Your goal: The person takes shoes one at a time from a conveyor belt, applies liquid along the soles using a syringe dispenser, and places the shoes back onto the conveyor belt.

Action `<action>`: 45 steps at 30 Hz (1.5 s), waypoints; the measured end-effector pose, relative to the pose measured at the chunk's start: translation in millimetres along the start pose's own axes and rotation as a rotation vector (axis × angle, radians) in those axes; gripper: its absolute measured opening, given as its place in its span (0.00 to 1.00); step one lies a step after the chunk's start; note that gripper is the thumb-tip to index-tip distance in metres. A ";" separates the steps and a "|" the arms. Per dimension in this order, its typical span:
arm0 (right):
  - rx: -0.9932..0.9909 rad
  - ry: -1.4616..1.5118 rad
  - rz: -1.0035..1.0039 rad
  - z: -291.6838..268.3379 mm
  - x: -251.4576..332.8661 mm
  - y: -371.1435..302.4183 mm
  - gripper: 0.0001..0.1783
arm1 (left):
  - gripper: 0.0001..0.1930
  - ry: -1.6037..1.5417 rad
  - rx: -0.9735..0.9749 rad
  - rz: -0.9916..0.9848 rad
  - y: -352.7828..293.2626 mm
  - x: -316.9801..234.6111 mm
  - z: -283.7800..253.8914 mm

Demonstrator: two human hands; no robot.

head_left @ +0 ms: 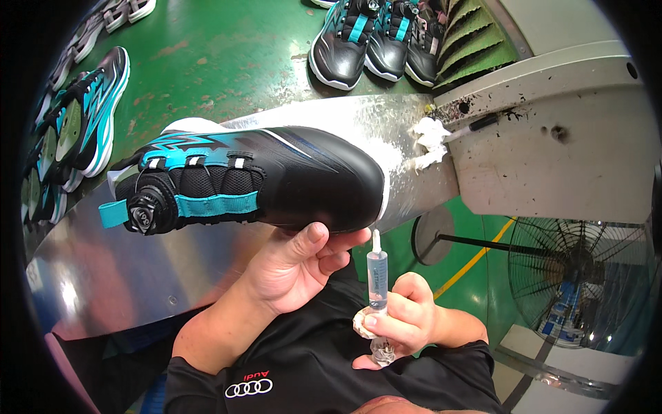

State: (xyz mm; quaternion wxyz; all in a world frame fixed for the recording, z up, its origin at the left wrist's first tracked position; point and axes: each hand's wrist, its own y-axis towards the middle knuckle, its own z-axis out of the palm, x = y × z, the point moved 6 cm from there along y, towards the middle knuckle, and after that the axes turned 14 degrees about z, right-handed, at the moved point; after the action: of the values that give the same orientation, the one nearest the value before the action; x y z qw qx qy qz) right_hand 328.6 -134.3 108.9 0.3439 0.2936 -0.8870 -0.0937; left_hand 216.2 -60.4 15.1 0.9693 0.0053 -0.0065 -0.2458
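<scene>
My left hand point(293, 269) is closed on the lower side of a black sneaker point(314, 176) near its toe, thumb and fingers pressed to the edge. The sneaker lies on its side over a metal worktop, with turquoise trim, a round lacing dial at the tongue and a white sole. A clear syringe point(377, 276) stands upright in my right hand point(407, 317), its white nozzle pointing up right beside the sole edge at the toe. Clear liquid shows in its barrel. Crumpled whitish wrapping surrounds its lower end at my fingers. Whether the nozzle touches the shoe I cannot tell.
Several matching shoes point(338, 52) stand beyond the worktop point(152, 276), beside a green slatted rack point(476, 41). More sneakers point(103, 114) are at the left. Crumpled white tissue point(431, 134) and a black-tipped stick point(476, 125) lie by the grey machine panel point(558, 145). A caged fan point(579, 269) stands right.
</scene>
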 end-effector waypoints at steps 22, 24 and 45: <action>-0.153 0.005 0.151 36.0 -114.0 33.7 0.42 | 0.36 0.922 -0.470 0.333 -125.9 -132.7 15.5; -0.166 0.003 0.164 36.2 -114.0 32.7 0.41 | 0.33 1.015 -0.359 0.350 -65.5 -151.3 15.6; -0.098 0.046 0.253 31.2 -115.0 19.6 0.40 | 0.12 1.294 0.071 0.475 6.4 -239.9 -39.2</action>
State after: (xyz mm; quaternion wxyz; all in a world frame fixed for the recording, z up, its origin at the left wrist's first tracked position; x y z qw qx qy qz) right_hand 366.9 -52.3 28.9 0.3872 0.1643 -0.9032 -0.0858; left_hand 8.9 59.9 -26.5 0.8049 0.1812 0.5645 0.0264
